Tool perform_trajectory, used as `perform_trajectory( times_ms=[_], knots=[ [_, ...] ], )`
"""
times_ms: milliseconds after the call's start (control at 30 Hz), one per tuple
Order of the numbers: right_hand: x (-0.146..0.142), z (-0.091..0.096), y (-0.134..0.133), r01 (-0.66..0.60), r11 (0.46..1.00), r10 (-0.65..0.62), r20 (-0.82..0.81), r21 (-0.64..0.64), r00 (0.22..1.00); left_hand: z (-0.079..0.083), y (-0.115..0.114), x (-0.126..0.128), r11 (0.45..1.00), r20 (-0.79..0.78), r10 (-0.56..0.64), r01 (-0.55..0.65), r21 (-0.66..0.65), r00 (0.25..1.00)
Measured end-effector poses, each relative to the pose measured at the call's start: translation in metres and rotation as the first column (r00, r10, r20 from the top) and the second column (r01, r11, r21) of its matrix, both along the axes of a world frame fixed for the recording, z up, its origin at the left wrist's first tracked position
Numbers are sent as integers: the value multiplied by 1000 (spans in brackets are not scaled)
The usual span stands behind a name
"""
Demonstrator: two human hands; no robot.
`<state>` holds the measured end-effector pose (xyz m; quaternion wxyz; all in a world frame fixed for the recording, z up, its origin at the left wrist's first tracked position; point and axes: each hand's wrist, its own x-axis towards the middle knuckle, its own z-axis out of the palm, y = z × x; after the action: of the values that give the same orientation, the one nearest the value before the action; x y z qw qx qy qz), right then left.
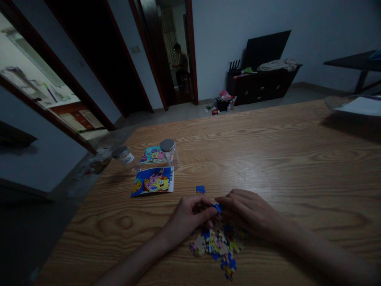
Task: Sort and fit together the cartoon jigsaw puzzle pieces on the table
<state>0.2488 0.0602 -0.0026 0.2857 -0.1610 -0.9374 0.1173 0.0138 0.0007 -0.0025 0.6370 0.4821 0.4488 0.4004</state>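
Observation:
Between thumb and fingers, my left hand (195, 212) pinches a blue jigsaw puzzle piece (217, 207). My right hand (251, 208) is beside it, its bent fingers reaching to the same piece; whether they grip it is hard to see. Below both hands lies a loose pile of jigsaw puzzle pieces (218, 243), some picture side up in blue, yellow and pink, others showing plain backs. A small joined blue puzzle section (200, 189) rests on the table just beyond my left hand.
Two cartoon picture cards (153, 180) lie at the left, near a clear jar (168, 146) and another jar (121, 152) with grey lids. The wooden table (253, 147) carries a glass bowl-like item (354, 105) at far right. A person (181, 63) sits beyond the doorway.

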Motion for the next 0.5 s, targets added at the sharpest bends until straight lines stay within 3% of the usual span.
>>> perform_trajectory(
  times_ms=[500],
  knots=[
    [0, 2, 1, -8, 1000, 8, -19, 0, 1000, 9, -1, 1, 998, -101, -4, 9, 56, 995]
  ],
)
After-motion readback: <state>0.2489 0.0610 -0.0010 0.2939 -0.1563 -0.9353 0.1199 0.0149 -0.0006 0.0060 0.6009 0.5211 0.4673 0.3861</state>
